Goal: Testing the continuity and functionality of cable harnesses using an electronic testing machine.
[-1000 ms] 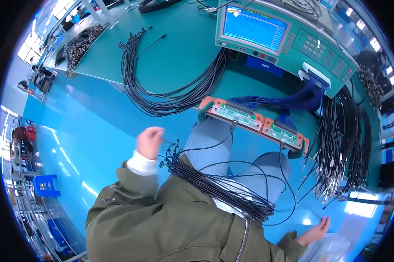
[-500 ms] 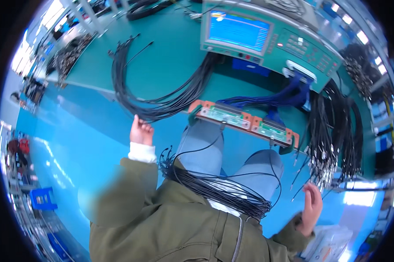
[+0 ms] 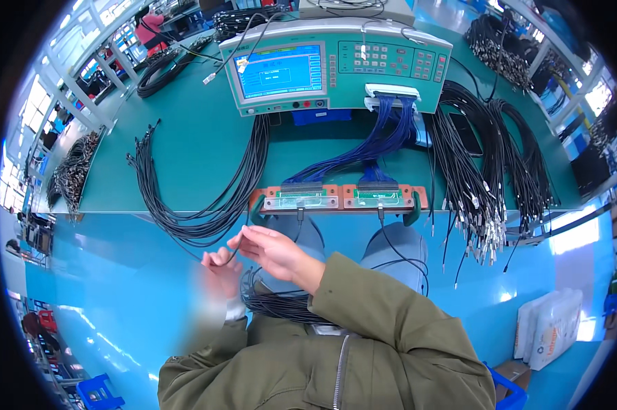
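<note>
My left hand (image 3: pixel 221 272) is partly blurred, its fingers closed on a thin black cable (image 3: pixel 232 258) in front of the table edge. Close against it, my right hand (image 3: pixel 274 251) has thumb and fingertips pinched at the same cable. A bundle of black cables (image 3: pixel 175 222) curves over the edge just beyond both hands. To their right sits an orange fixture (image 3: pixel 348 197) carrying two green circuit boards, with a black cable plugged into the front of each. Across my lap lies another bundle of black cables (image 3: pixel 284 307), partly hidden by my right sleeve.
A green tester (image 3: pixel 390 61) with a lit screen stands at the back. Blue wires (image 3: pixel 384 137) run from it to the fixture. More black cables with silvery ends (image 3: pixel 483 212) hang over the right edge. White plastic bags (image 3: pixel 551 328) stand on the floor at right.
My right hand has come from the far right to meet my left hand at the cable. The view has turned, and a small box now shows on the tester's screen.
</note>
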`<act>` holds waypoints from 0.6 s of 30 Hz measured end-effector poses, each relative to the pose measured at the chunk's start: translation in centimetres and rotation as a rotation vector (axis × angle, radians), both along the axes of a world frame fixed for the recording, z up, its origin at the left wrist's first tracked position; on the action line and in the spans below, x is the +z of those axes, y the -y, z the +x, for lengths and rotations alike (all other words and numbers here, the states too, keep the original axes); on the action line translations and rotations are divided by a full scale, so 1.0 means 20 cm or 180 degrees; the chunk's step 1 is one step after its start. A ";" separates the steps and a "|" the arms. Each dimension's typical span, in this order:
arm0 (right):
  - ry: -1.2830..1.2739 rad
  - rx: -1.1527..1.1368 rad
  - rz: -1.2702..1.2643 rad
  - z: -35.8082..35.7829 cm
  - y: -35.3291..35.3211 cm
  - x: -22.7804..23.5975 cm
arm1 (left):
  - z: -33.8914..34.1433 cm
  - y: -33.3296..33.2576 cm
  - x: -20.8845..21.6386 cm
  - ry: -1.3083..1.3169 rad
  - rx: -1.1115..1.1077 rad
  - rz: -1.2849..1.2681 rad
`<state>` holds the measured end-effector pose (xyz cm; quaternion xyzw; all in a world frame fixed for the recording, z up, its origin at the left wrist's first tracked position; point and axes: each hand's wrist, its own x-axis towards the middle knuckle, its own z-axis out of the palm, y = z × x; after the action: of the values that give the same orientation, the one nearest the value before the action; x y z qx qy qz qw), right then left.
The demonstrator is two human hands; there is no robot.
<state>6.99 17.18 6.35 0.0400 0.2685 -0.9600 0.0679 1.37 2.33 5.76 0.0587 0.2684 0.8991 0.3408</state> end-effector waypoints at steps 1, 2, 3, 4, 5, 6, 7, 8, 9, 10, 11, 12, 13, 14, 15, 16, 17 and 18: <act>-0.0388 -0.0015 -0.0099 -0.01 0.00 0.02 | -0.07 0.01 -0.04 0.0088 0.0061 -0.0053; -0.0770 -0.0026 -0.0201 -0.02 0.01 0.04 | -0.16 0.03 -0.08 0.0182 0.0124 -0.0107; -0.1149 -0.0039 -0.0303 -0.02 0.02 0.07 | -0.23 0.04 -0.10 0.0279 0.0186 -0.0160; -0.1527 -0.0057 -0.0401 -0.01 0.02 0.10 | -0.30 0.06 -0.11 0.0377 0.0241 -0.0209; -0.1873 0.0232 0.0353 0.01 -0.01 0.17 | -0.35 0.07 -0.10 0.0372 0.0249 -0.0201; -0.2212 0.0524 0.1116 0.05 -0.05 0.25 | -0.40 0.06 -0.09 0.0419 0.0224 -0.0268; -0.2222 0.0531 0.1125 0.08 -0.08 0.31 | -0.44 0.06 -0.07 0.0470 0.0191 -0.0336; -0.2620 0.0460 0.1421 0.12 -0.11 0.36 | -0.47 0.06 -0.05 0.0521 0.0158 -0.0402; -0.3000 0.0362 0.1728 0.17 -0.15 0.42 | -0.50 0.05 -0.04 0.0579 0.0096 -0.0472; -0.3183 0.0204 0.1935 0.23 -0.22 0.49 | -0.53 0.07 -0.04 0.0571 0.0108 -0.0461; -0.3253 -0.0019 0.1921 0.31 -0.28 0.55 | -0.56 0.09 -0.05 0.0530 0.0115 -0.0444; -0.3144 -0.0388 0.1695 0.41 -0.34 0.53 | -0.60 0.11 -0.06 0.0488 0.0117 -0.0433; -0.3026 -0.0748 0.1461 0.51 -0.38 0.51 | -0.63 0.12 -0.07 0.0446 0.0123 -0.0423; -0.2710 -0.1384 0.1210 0.63 -0.40 0.54 | -0.65 0.13 -0.07 0.0414 0.0104 -0.0411; -0.2421 -0.2058 0.0949 0.76 -0.41 0.57 | -0.65 0.12 -0.03 0.0543 -0.0011 -0.0449; -0.2566 -0.1964 0.1008 0.90 -0.51 0.55 | -0.65 0.14 0.01 0.0665 -0.0086 -0.0488; -0.2323 -0.2282 0.0962 1.03 -0.53 0.62 | -0.68 0.20 0.00 0.0670 -0.0063 -0.0475; -0.2428 -0.2339 0.1140 1.17 -0.59 0.62 | -0.74 0.30 -0.01 0.0642 -0.0203 -0.0266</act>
<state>30.43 29.03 18.82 -0.2083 0.4013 -0.8064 -0.3811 -13.35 -3.77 5.60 -0.0379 0.2679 0.8772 0.3966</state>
